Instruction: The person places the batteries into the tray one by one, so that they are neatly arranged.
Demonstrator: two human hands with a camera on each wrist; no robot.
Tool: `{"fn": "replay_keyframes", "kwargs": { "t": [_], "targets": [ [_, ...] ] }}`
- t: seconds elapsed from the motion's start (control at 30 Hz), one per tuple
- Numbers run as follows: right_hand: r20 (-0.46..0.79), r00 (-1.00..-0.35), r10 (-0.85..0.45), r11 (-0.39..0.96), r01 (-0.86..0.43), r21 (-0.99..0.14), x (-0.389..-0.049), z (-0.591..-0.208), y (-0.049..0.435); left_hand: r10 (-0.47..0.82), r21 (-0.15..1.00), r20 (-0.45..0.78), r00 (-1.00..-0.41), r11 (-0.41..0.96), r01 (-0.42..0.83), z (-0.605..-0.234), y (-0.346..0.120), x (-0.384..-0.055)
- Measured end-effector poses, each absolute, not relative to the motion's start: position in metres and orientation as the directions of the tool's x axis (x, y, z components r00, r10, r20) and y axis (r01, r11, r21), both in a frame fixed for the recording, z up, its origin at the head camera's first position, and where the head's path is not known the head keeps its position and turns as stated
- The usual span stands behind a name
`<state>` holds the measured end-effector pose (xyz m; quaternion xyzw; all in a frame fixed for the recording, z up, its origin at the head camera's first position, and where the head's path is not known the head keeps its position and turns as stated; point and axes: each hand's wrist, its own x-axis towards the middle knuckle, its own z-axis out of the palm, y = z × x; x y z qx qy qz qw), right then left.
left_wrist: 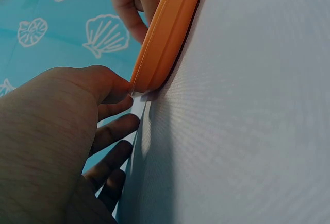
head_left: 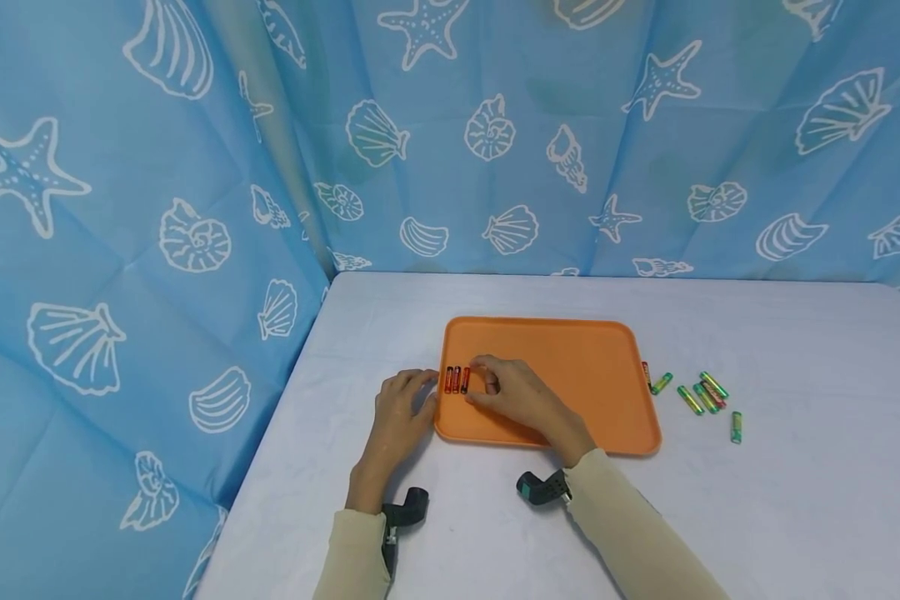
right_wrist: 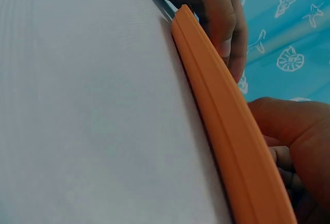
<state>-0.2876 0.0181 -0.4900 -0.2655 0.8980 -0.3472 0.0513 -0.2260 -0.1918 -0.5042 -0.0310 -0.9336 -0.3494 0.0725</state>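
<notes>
Three red-and-black batteries point(head_left: 457, 380) lie side by side at the left end of an orange tray point(head_left: 555, 342). My right hand point(head_left: 521, 396) is over the tray, just right of the rightmost red battery point(head_left: 466, 381). Its thumb and index finger are spread apart near that battery's two ends, with a small gap showing. At the tray's left rim is my left hand point(head_left: 402, 421), its fingers loosely bent and gripping nothing. In the left wrist view the left thumb point(left_wrist: 111, 84) meets the tray's corner. The tray wall hides the batteries from both wrist views.
Right of the tray, several green batteries point(head_left: 690, 400) lie scattered on the white tablecloth point(head_left: 817, 483), with a red battery point(head_left: 712, 387) among them. Another red battery point(head_left: 647, 374) lies against the tray's right rim. A blue shell-patterned curtain point(head_left: 450, 192) hangs behind and to the left.
</notes>
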Motion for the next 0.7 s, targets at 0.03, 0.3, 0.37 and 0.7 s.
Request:
{"fn": "replay_keyframes", "kwargs": {
  "t": [0.03, 0.3, 0.37, 0.7],
  "targets": [
    [0.091, -0.857, -0.507, 0.621, -0.436, -0.652, -0.287, -0.49, 0.019, 0.01, 0.647, 0.16, -0.987, 0.754, 0.112, -0.504, -0.191, -0.226],
    [0.077, -0.864, -0.497, 0.634, -0.422, -0.647, -0.283, -0.488, 0.031, 0.029, 0.646, 0.168, -0.985, 0.752, 0.132, -0.505, -0.185, -0.226],
    [0.069, -0.868, -0.492, 0.647, -0.418, -0.638, -0.28, -0.485, 0.036, 0.032, 0.65, 0.163, -0.986, 0.749, 0.131, -0.504, -0.185, -0.225],
    [0.128, -0.891, -0.435, 0.665, -0.414, -0.621, -0.275, -0.47, 0.081, 0.022, 0.677, 0.185, -0.983, 0.722, 0.143, -0.501, -0.192, -0.223]
  ]
}}
